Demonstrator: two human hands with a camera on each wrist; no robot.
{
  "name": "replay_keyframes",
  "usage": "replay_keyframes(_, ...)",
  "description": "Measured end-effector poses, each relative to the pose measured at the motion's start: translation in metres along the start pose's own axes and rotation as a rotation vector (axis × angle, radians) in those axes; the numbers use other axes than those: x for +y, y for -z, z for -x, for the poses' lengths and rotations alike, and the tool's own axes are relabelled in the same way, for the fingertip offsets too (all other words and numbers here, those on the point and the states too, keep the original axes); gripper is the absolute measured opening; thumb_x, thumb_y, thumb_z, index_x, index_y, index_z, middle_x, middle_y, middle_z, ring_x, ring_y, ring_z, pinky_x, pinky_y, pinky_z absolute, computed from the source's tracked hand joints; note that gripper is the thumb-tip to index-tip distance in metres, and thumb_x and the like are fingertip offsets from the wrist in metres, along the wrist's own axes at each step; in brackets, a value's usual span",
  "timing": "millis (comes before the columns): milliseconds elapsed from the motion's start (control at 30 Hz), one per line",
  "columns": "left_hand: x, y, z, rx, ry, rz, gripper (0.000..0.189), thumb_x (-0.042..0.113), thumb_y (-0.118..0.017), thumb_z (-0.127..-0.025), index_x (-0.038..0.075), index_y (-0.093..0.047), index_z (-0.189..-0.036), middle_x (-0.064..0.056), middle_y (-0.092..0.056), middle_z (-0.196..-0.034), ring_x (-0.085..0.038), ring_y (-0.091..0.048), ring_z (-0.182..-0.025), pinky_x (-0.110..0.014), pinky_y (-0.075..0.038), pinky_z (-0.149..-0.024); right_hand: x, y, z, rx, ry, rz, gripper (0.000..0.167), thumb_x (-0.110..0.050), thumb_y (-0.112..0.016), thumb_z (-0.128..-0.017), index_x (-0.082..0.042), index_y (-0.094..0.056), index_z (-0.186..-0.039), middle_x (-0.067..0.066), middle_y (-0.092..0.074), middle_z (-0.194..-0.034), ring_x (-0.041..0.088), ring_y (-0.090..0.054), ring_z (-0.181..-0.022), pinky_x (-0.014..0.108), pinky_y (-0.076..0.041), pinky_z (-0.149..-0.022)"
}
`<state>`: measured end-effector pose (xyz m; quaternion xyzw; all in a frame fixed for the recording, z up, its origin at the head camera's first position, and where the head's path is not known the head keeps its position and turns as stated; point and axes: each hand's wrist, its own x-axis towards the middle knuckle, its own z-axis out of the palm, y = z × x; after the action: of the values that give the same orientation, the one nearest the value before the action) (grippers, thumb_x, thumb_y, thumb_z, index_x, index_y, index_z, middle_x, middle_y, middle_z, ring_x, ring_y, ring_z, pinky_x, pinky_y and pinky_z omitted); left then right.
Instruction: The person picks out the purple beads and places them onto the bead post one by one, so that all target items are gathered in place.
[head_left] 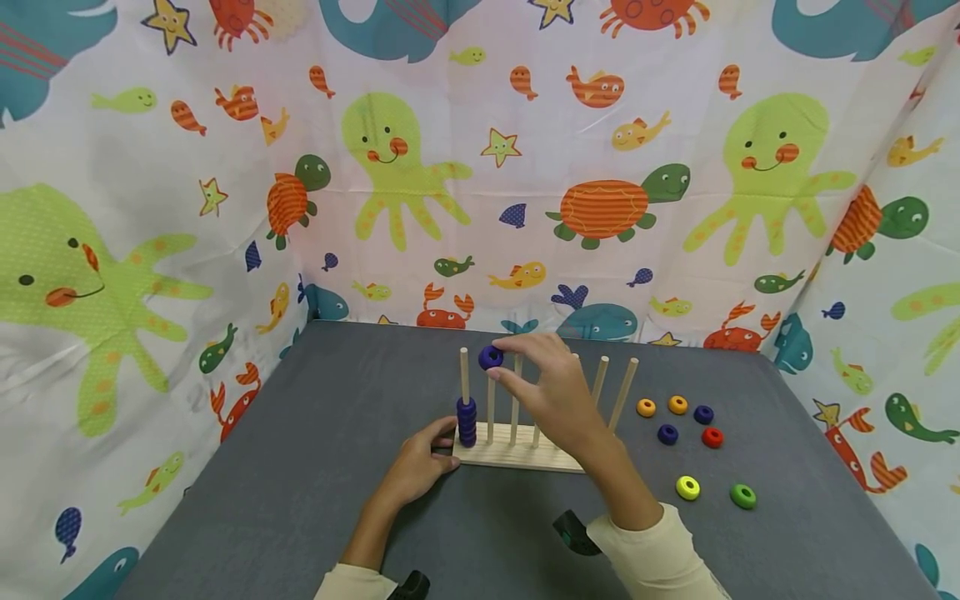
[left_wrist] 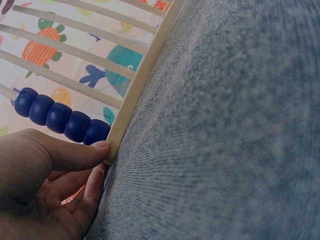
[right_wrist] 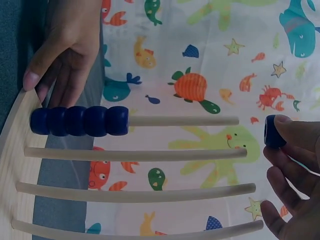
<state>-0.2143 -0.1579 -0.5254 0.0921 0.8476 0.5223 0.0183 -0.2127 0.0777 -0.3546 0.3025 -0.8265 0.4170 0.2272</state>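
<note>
A wooden base (head_left: pixel 510 454) carries a row of upright pegs, and several dark blue beads (head_left: pixel 467 422) are stacked on the leftmost one. My left hand (head_left: pixel 417 462) grips the base's left end, thumb on its top edge beside the blue stack, as the left wrist view shows. Between thumb and index finger, my right hand (head_left: pixel 558 392) pinches one blue bead (head_left: pixel 491 357). That bead is up near the peg tops, just right of the leftmost peg (right_wrist: pixel 185 121) and apart from its tip in the right wrist view. The other pegs in sight are bare.
Loose beads lie on the grey table (head_left: pixel 330 500) to the right: orange beads (head_left: pixel 646 407), blue beads (head_left: pixel 703 414), a red bead (head_left: pixel 712 437), a yellow bead (head_left: pixel 687 487) and a green bead (head_left: pixel 743 497). A sea-animal printed cloth (head_left: pixel 450 150) hangs behind and at both sides.
</note>
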Motion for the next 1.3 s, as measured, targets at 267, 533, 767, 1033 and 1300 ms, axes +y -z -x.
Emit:
replay_keyframes(267, 0.001, 0.000, 0.000, 0.004, -0.001, -0.001, 0.066, -0.002, -0.077, -0.090, 0.003, -0.055, -0.152, -0.021, -0.060, -0.149, -0.036, -0.066, -0.126, -0.051, -0.057, -0.099, 0.001, -0.010, -0.006, -0.021, -0.010, 0.014, 0.036, -0.018, -0.081, -0.096, -0.011, -0.075, -0.130, 0.006, -0.075, -0.127, 0.027, -0.056, -0.121, 0.067, -0.034, -0.112)
replay_keyframes(533, 0.001, -0.001, 0.001, -0.002, 0.002, -0.013, 0.066, -0.002, -0.078, -0.090, 0.004, -0.056, -0.152, -0.021, -0.060, -0.150, -0.037, -0.066, -0.125, -0.050, -0.057, -0.098, 0.002, -0.021, -0.011, -0.058, -0.027, 0.029, 0.035, -0.020, -0.078, -0.098, -0.009, -0.074, -0.132, 0.007, -0.075, -0.129, 0.029, -0.056, -0.121, 0.068, -0.031, -0.113)
replay_keyframes(767, 0.002, 0.000, 0.000, -0.005, 0.008, -0.014, 0.066, -0.001, -0.078, -0.090, 0.005, -0.056, -0.152, -0.020, -0.060, -0.150, -0.037, -0.066, -0.126, -0.049, -0.058, -0.097, -0.001, -0.027, -0.016, -0.054, -0.021, 0.015, 0.035, -0.018, -0.077, -0.098, -0.010, -0.074, -0.133, 0.008, -0.074, -0.132, 0.030, -0.058, -0.121, 0.067, -0.034, -0.112)
replay_keyframes(1033, 0.001, 0.000, 0.000, -0.002, 0.015, -0.015, 0.065, -0.001, -0.078, -0.090, 0.005, -0.056, -0.151, -0.020, -0.061, -0.149, -0.036, -0.066, -0.126, -0.049, -0.058, -0.098, -0.004, -0.030, -0.021, -0.057, -0.040, 0.034, 0.036, -0.014, -0.076, -0.098, -0.009, -0.074, -0.133, 0.010, -0.073, -0.132, 0.030, -0.060, -0.115, 0.056, -0.049, -0.102)
replay_keyframes(1300, 0.001, 0.001, -0.001, -0.009, 0.008, -0.024, 0.065, 0.001, -0.077, -0.091, 0.006, -0.055, -0.152, -0.019, -0.061, -0.149, -0.035, -0.066, -0.126, -0.049, -0.058, -0.098, -0.003, -0.030, -0.023, -0.079, -0.057, 0.047, 0.037, -0.016, -0.077, -0.099, -0.009, -0.073, -0.134, 0.010, -0.072, -0.133, 0.031, -0.062, -0.118, 0.057, -0.050, -0.104)
